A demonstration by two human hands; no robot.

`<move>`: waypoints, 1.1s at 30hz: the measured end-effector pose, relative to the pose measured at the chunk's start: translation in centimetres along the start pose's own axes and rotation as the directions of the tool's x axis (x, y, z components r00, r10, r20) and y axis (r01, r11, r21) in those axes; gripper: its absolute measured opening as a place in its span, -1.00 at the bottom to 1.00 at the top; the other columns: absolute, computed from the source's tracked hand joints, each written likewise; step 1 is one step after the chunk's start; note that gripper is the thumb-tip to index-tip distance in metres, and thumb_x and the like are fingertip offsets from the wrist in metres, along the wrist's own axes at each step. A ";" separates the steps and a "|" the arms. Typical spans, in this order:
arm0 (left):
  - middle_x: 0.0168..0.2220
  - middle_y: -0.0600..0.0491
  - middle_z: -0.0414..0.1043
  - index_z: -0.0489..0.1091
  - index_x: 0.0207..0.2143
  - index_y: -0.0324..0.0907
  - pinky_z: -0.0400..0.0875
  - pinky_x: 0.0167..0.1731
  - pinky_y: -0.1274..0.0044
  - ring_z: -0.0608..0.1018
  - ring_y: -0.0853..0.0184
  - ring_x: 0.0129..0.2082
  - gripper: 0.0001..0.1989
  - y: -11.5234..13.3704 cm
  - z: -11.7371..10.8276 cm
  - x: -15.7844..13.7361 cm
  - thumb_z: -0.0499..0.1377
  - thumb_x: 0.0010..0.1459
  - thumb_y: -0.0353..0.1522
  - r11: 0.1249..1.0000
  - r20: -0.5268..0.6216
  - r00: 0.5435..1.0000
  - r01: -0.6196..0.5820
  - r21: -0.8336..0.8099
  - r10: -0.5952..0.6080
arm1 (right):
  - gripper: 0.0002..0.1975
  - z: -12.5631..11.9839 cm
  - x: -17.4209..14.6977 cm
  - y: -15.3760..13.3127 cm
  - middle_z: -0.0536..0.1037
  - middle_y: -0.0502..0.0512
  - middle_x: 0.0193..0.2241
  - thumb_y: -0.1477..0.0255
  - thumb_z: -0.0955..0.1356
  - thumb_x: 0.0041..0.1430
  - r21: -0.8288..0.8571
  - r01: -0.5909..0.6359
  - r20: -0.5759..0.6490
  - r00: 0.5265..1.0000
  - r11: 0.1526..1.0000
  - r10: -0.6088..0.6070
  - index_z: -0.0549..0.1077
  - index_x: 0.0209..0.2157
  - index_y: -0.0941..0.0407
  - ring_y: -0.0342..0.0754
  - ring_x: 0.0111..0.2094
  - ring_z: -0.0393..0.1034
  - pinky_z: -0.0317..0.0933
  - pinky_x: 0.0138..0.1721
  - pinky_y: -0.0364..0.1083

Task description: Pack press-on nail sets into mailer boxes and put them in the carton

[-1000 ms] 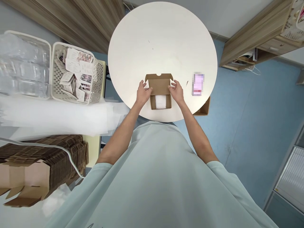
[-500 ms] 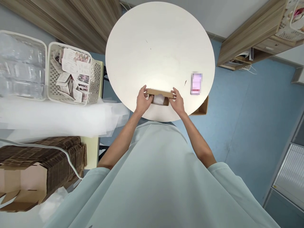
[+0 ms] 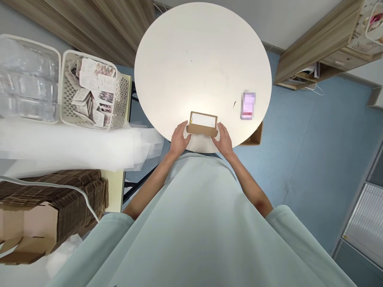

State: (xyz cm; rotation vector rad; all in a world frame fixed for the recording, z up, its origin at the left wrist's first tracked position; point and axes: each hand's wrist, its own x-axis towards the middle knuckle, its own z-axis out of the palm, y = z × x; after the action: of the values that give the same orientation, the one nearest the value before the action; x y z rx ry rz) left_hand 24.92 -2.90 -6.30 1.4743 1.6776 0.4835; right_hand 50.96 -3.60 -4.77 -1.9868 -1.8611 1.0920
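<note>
A small brown cardboard box rests near the front edge of the round white table. Its lid is down and shows a white label with a yellow mark at the left; a brown flap faces me. At the box's left end is my left hand, thumb and fingers spread around the corner. My right hand mirrors it at the right end, its thumb by the flap's lower corner. Both hands are open, close against the box without wrapping it. The box's inside is hidden.
A blurred pink phone-like item lies to the right on the table. At left stand a white basket of printed cards and one of clear plastic containers, with white sheets and stacked brown cardboard nearer me.
The box's lid has come down, covering the white contents and turning the label upward. Both hands have shifted slightly toward me, and their fingers have let go of the lid's raised edge.
</note>
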 end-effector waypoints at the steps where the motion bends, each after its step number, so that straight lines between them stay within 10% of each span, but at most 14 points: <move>1: 0.51 -0.13 0.42 0.34 0.50 -0.05 0.38 0.50 0.11 0.45 0.02 0.50 -0.30 0.0 -0.1 -0.3 0.25 0.33 -0.40 1.000 -0.005 1.000 -0.003 0.025 0.003 | -0.25 0.0 -0.3 0.0 0.26 0.33 0.61 0.41 0.36 0.44 -0.018 -0.009 -0.011 1.000 1.000 0.008 0.21 0.59 0.10 0.20 0.63 0.15 0.17 0.62 0.29; 12: 0.35 -0.11 0.61 0.52 0.38 -0.05 0.45 0.42 0.12 0.59 -0.03 0.37 -0.50 -1.0 0.3 -1.3 0.17 0.46 -0.34 0.995 0.068 0.997 0.037 0.098 -0.044 | -0.53 0.2 -1.3 -0.6 0.72 0.20 0.23 0.39 0.30 0.58 -0.109 -0.179 0.117 0.975 0.978 0.191 0.48 0.41 0.00 0.25 0.20 0.67 0.54 0.21 0.20; 33: 0.29 -0.11 0.67 0.45 0.43 -0.11 0.56 0.38 0.20 0.68 0.06 0.31 -0.34 -0.8 2.4 -0.4 0.27 0.29 -0.45 0.965 0.145 0.959 0.254 -0.059 -0.244 | -0.73 3.6 -0.2 2.3 0.73 0.26 0.17 0.50 0.32 0.51 0.169 -0.283 0.110 0.957 0.944 0.267 0.43 0.17 0.05 0.08 0.20 0.67 0.50 0.24 0.08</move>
State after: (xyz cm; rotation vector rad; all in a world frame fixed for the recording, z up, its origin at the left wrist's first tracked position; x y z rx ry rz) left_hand 26.31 -4.03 -8.16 1.1917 1.6865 0.2988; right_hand 50.44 -5.41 -8.61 -2.1652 -1.4847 1.3887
